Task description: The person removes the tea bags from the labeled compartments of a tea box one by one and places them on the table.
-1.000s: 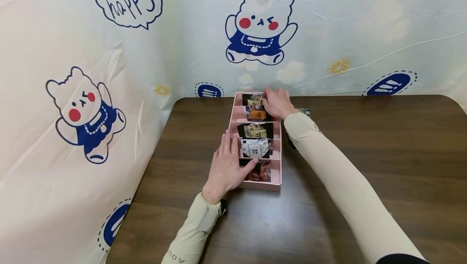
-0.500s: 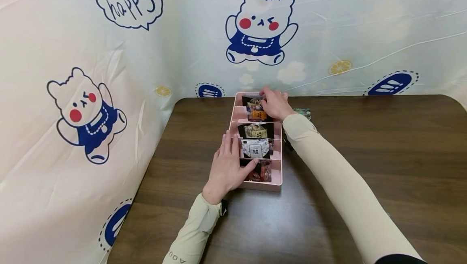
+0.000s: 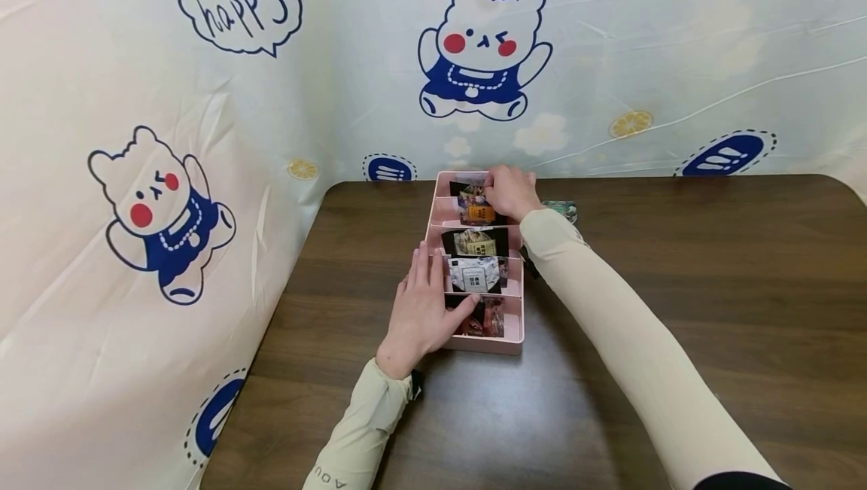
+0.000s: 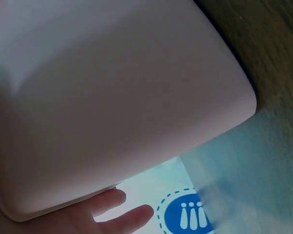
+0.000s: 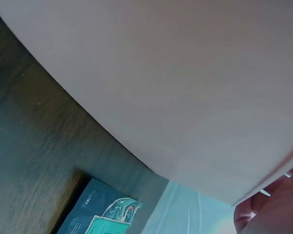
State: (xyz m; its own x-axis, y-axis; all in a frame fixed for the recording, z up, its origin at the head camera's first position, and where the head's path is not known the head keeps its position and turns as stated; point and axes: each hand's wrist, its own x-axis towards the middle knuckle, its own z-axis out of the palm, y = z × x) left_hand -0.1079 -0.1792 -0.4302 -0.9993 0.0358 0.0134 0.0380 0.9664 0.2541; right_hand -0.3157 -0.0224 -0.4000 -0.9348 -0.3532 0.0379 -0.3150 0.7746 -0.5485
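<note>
- Position: the pink divided box (image 3: 488,349) rests on the bench (image 3: 677,264), its far short end near the patterned cloth (image 3: 379,38).
- Left hand (image 3: 421,309): laid along the left side of the box, fingers straight, thumb extended over the near part; nothing seen gripped.
- Right hand (image 3: 515,190): at the far right corner of the box, fingers bent inward over the far end. Fingertips hidden; whether they grip anything cannot be told.
- Handling, box: judged light, stiff and smooth, probably plastic; best held by the 2 long side walls and kept level.
- Handling, packets: judged light, thin and flexible, with a slippery film surface and contents that may crush. Recommended hold is a light pinch at a top edge or corner, clear of the dividers.
- Count, containers: 1 box, 5 compartments in a single row.
- Count, contents from far to near: at least 1 dark packet (image 3: 466,189); at least 1 orange-labelled packet (image 3: 479,214); at least 1 pale-labelled packet (image 3: 476,243); 1 white-fronted packet (image 3: 474,275) with a reddish edge beside it; reddish packets (image 3: 493,317), number unclear beneath the thumb.
- Count, outside: 1 green-labelled packet (image 5: 107,209) lying on the bench, right of the box, apart from it.
- Count, cloth: 2 bear figures (image 3: 484,46), 1 "happy" bubble (image 3: 238,4).
</note>
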